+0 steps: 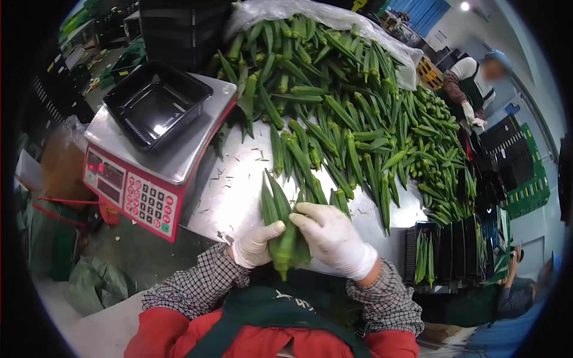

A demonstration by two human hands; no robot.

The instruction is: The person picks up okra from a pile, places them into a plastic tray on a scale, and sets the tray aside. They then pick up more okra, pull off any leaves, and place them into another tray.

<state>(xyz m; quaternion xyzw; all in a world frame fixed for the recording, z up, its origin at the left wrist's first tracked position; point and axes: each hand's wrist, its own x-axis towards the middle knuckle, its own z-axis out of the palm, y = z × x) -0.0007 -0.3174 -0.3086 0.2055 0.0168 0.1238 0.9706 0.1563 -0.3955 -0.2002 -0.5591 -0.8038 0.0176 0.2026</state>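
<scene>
A small bunch of okra pods [287,241] is held between my two gloved hands, close to my apron, with tips pointing away from me. My left hand [255,244] grips the bunch from the left, its thumb across the pods. From the other side, my right hand [335,237] closes its fingers on the upper right of the bunch. Just beyond lies a large heap of okra [352,113] spread over the metal table [224,191]. To the left, an empty black plastic tray [156,107] rests on the scale [134,200], whose red display is lit.
Clear plastic sheeting [334,12] lies behind the heap. Black trays [456,250] stand at the table's right end, some okra in one. A co-worker [468,83] in white gloves stands at the far right; another person [516,295] is lower right. A green bag [98,285] sits lower left.
</scene>
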